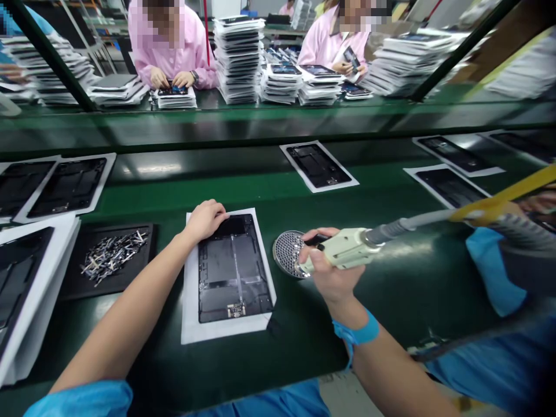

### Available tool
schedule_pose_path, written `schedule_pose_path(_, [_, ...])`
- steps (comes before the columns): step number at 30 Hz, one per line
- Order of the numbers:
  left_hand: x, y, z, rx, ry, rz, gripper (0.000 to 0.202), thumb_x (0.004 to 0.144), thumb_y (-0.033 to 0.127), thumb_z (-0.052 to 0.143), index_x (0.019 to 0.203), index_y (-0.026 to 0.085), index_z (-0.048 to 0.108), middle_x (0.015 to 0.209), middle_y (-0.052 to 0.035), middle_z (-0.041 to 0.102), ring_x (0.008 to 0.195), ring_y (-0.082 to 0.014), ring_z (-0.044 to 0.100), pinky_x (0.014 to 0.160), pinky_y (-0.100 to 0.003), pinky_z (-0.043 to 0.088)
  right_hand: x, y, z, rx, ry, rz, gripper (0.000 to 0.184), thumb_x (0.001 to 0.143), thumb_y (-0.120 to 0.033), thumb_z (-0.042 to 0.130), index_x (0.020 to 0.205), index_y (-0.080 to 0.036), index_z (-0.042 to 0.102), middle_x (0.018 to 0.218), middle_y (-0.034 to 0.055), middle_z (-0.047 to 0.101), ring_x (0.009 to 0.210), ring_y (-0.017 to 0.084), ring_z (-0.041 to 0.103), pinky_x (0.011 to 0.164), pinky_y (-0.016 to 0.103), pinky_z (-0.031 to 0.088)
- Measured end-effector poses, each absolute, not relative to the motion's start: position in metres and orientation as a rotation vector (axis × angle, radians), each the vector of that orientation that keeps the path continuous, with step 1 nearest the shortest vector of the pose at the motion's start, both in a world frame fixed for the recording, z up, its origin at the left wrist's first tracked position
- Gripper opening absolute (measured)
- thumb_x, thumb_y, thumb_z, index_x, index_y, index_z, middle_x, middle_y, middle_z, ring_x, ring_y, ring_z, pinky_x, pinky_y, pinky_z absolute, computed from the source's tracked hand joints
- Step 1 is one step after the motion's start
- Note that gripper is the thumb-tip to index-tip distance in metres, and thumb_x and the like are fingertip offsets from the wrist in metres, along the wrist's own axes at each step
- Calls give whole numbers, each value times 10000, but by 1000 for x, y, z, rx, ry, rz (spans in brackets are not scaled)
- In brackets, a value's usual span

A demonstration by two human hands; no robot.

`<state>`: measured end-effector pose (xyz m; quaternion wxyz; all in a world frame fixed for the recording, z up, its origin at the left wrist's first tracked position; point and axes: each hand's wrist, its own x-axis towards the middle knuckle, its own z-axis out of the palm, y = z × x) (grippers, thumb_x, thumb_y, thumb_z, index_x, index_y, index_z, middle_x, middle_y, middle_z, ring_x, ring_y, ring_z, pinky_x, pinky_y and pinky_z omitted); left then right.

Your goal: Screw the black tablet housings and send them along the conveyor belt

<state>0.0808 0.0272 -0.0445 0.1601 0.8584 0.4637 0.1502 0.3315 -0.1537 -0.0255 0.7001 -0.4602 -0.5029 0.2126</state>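
At the left edge of the green table, a black housing lies on white sheets; beside it, a black tray holds a heap of small metallic parts. Next, near the middle of the table's front edge, a black tablet back housing lies flat on a white sheet. The left hand rests on its far left corner, fingers bent; whether they pinch the rim or merely press, I cannot tell. Just right of the housing, a round perforated metal disc sits on the table. The right hand has its fingers wrapped around a pale electric screwdriver, its cable running toward the table's right edge; the tip is hidden. To work well here, I'd keep light, steady left-hand pressure so the housing doesn't slide on its sheet, seat the bit squarely in a disc hole, keep the driver upright over the housing, and let the cable hang slack.
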Motion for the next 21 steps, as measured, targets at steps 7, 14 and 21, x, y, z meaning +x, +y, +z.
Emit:
schedule_pose_path(7, [82,24,-44,2500,1370,425,231,964,373,569,936,202,722,958,-90,674,971,-275,610,888,-412,498,331,-152,-29,-1008,-1100,506,297,833,-260,758,1087,-233,607,890,5,686,503,111,634,436,257,543])
schedule_pose_path(14, [53,-52,-1,2422,1863,43,420,993,521,485,1056,162,694,1095,-149,685,1024,-326,672,852,-412,530,325,-157,-16,-1004,-1092,470,262,850,-281,728,1081,-234,612,900,11,684,499,122,643,466,289,556])
schedule_pose_path(21, [27,-141,8,2131,1964,-530,617,990,673,368,1011,146,687,896,-159,738,900,-356,737,733,-393,534,255,-179,-13,-781,-1255,968,261,942,-382,660,1153,-244,592,763,-5,657,507,135,624,473,287,537])
